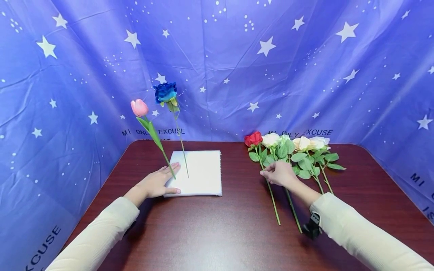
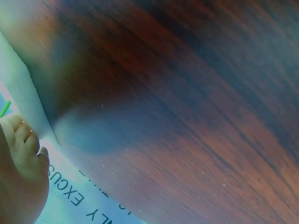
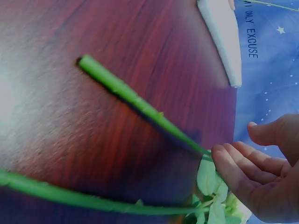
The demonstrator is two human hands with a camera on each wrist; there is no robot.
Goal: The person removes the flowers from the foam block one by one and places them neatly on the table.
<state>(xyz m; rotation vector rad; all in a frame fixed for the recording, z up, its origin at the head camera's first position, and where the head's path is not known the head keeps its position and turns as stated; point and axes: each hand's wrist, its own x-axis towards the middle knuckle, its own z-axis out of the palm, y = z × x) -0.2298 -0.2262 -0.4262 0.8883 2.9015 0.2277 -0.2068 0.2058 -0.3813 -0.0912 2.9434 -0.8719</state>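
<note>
My left hand rests flat on the left side of a white foam board, fingers spread. A pink tulip and a blue rose stand in that board, the tulip leaning left, its stem close by my fingers. At the right, my right hand is over the stem of a red rose lying on the table. The right wrist view shows the fingertips at this green stem, with the thumb held apart from them. Only part of the left hand shows in the left wrist view.
Right of the red rose lie a white rose, a cream rose and another pale rose, their leaves overlapping and stems toward the front. A blue star-printed curtain hangs behind the dark wooden table.
</note>
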